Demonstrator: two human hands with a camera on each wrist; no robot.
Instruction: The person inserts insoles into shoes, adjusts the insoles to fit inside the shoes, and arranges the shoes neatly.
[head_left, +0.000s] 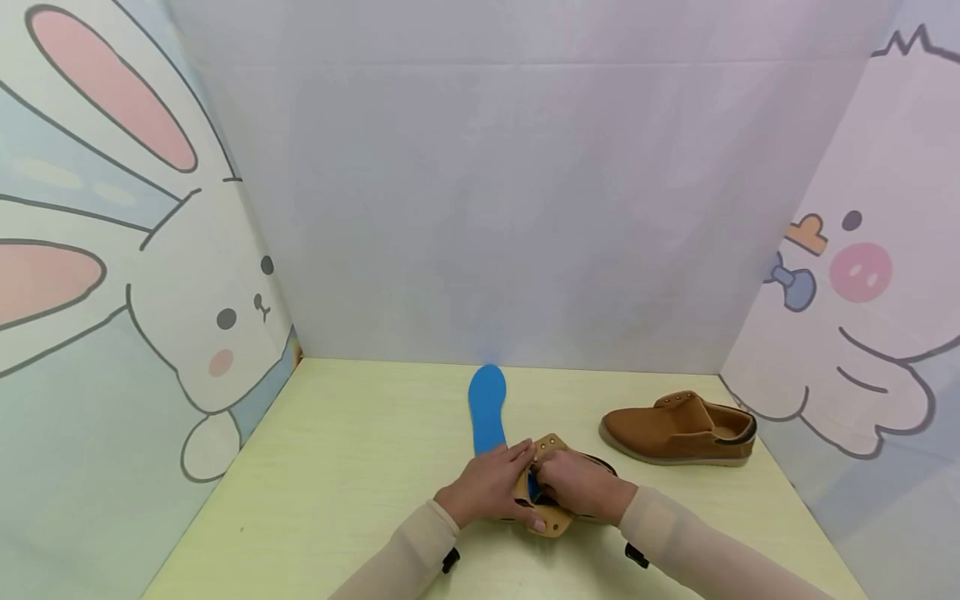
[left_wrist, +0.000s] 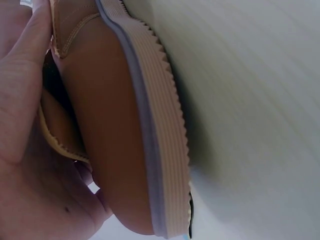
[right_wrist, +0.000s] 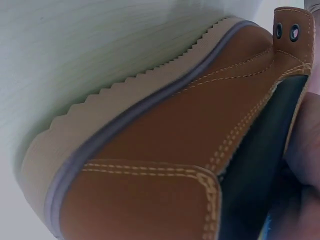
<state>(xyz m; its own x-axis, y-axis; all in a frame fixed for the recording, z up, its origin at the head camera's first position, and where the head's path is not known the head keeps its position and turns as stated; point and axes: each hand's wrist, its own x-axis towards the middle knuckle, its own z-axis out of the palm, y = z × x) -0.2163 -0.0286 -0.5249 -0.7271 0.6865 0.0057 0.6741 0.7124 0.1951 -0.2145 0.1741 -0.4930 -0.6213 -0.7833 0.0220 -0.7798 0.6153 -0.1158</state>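
Observation:
A brown lace-up shoe [left_wrist: 110, 130] rests on the table near the front, its toe to the left and its eyelet flaps [head_left: 556, 523] spread apart. My left hand [head_left: 489, 483] grips it from the toe side, thumb near the front flap and fingers over the far one. Bent fingers of my right hand [head_left: 581, 482] reach into the shoe's opening, their tips hidden. Beside them inside shows a piece of blue insole [head_left: 534, 488]; whether the fingers pinch it is hidden. The right wrist view shows the heel and dark lining [right_wrist: 262, 165].
Another blue insole [head_left: 487, 408] lies flat on the table just beyond my left hand. A matching brown shoe [head_left: 660, 432] stands at the right, toe to the left. A grey backdrop [head_left: 495, 208] closes off the back, with cartoon-printed panels on both sides.

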